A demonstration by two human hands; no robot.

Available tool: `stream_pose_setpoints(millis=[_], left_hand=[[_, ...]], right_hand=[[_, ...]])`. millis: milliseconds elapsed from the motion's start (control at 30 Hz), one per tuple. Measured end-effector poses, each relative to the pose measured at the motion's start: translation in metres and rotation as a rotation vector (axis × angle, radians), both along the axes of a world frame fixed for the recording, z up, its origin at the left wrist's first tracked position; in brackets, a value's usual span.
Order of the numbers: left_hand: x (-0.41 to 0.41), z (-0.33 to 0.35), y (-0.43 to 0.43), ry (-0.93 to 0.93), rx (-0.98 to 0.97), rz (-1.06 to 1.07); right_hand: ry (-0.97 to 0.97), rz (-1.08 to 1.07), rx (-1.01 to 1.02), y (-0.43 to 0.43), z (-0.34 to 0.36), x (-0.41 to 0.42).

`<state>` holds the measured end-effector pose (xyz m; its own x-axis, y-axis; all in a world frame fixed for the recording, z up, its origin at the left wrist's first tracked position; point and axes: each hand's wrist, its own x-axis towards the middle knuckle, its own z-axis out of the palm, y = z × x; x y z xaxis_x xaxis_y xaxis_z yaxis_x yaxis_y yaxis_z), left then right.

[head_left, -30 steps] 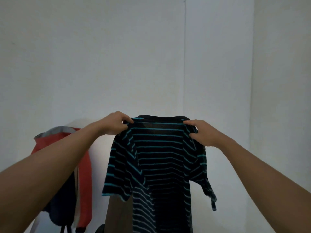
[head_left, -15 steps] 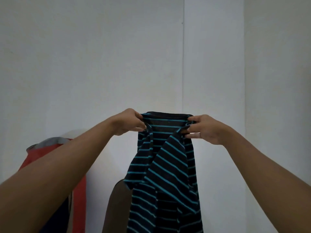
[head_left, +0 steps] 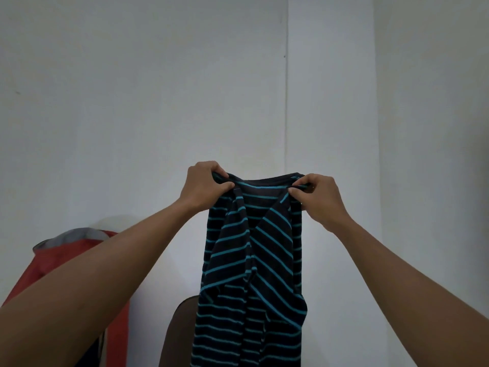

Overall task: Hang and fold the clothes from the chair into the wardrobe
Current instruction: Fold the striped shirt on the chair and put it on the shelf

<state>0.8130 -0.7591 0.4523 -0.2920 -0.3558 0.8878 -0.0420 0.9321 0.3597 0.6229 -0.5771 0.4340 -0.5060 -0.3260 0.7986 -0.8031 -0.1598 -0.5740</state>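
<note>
Pinching the striped shirt [head_left: 254, 260] at its shoulders, my left hand [head_left: 203, 185] and right hand [head_left: 318, 200] hold it level, equally near. It hangs straight down between them, sleeves folded inward, with the chair back [head_left: 180, 335] just beyond.

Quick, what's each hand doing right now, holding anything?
Left hand: closed, gripping the top left edge of the striped shirt.
Right hand: closed, pinching the shirt's top right edge.
</note>
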Motion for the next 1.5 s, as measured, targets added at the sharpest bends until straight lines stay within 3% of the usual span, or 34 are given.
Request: stream_pose_setpoints(millis=[133,367,667,800,1000,1333,1500], left_hand=[[-0.001,-0.002,0.000,-0.019,-0.079,0.028],[-0.002,-0.019,-0.008,-0.160,-0.012,0.078],[-0.002,-0.058,-0.012,-0.424,-0.005,0.139],[-0.003,-0.068,-0.003,-0.458,0.011,0.131],[0.001,-0.097,0.003,-0.304,0.199,-0.048],[0.021,-0.189,0.015,-0.350,0.356,-0.026],[0.033,-0.222,0.010,-0.349,0.543,-0.088]], right_hand=[[0.151,-0.073,0.009,-0.001,0.000,0.003],[0.147,-0.006,0.124,-0.002,-0.011,-0.008],[0.208,0.067,0.480,-0.008,-0.041,-0.020],[0.096,0.159,0.443,-0.012,-0.057,-0.020],[-0.007,0.286,0.365,-0.013,-0.085,-0.026],[-0.124,0.440,0.515,-0.008,-0.175,-0.016],[-0.354,0.597,0.547,-0.016,-0.209,-0.012]])
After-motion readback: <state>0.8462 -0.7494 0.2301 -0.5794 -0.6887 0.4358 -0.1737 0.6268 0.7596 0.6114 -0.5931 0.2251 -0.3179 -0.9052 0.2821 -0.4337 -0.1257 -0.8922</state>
